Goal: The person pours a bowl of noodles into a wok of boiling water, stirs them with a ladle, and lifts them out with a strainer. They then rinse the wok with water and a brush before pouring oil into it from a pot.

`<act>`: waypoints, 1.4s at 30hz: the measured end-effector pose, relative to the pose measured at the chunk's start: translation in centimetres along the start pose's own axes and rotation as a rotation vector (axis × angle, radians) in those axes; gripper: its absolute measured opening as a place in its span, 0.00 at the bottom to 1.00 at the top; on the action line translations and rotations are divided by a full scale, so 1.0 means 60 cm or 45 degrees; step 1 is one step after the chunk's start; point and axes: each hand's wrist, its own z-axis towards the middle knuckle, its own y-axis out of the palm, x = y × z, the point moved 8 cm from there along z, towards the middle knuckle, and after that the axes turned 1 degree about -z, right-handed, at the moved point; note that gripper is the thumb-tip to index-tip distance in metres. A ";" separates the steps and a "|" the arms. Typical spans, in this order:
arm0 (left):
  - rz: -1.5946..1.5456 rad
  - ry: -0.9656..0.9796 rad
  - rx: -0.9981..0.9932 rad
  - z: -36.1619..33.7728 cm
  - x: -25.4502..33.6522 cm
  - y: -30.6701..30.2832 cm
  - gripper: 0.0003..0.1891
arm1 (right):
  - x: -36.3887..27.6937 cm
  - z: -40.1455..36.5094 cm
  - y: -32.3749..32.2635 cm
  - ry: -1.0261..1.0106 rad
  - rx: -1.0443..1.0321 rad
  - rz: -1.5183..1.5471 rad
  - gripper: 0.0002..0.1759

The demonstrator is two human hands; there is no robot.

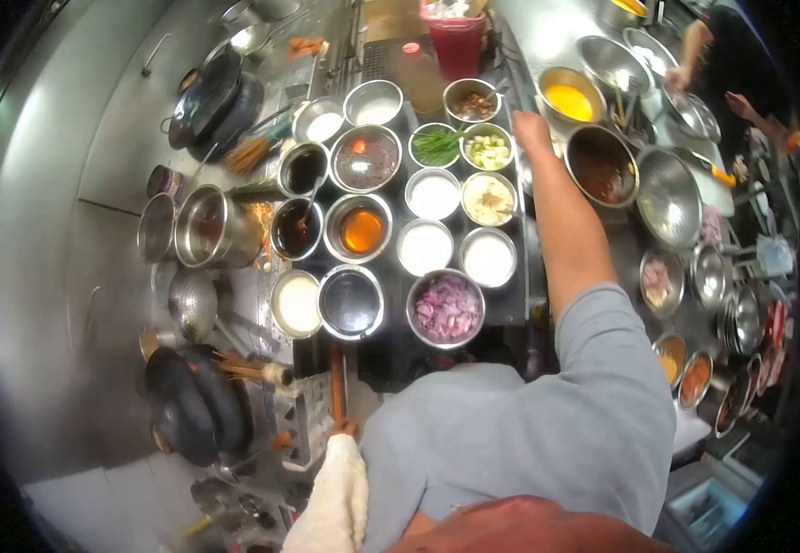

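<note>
Below the front edge of the ingredient station, my left hand (344, 428) is closed around a reddish-brown wooden handle (337, 382); what the handle belongs to is hidden. A cream towel-like cloth (336, 488) covers that forearm. My right arm stretches far forward, and my right hand (529, 131) is closed at the station's right edge; anything inside it is hidden. Nearest to it are a steel pot of brown chunks with a spoon (474, 103), a pot of cut pale-green vegetable (487, 147) and a pot of chopped green herbs (437, 145).
Chopped red onion (448, 310), an amber liquid (361, 229) and dark sauces fill nearby pots. Black woks (199, 404) and a perforated ladle (193, 304) are at left. Steel bowls (670, 198) line the right counter, where another person's hand (678, 78) is at work.
</note>
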 end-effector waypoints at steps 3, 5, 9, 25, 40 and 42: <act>-0.040 -0.221 0.030 -0.023 -0.082 0.041 0.21 | -0.012 0.028 0.019 0.480 -0.147 0.229 0.29; -0.065 -0.346 0.025 -0.041 -0.128 0.079 0.20 | -0.030 0.045 0.037 0.433 -0.279 0.213 0.34; -0.112 -0.507 -0.015 -0.071 -0.177 0.137 0.20 | -0.035 0.080 0.056 0.297 -0.257 0.086 0.28; -0.139 -0.568 -0.064 -0.041 -0.149 0.163 0.18 | -0.051 -0.012 0.066 0.316 -0.545 0.092 0.19; -0.180 -0.632 -0.056 -0.039 -0.181 0.183 0.16 | -0.094 -0.040 -0.038 0.309 -0.025 -0.034 0.13; -0.186 -0.643 -0.051 -0.039 -0.185 0.186 0.16 | -0.192 -0.060 -0.079 -0.323 0.370 0.121 0.11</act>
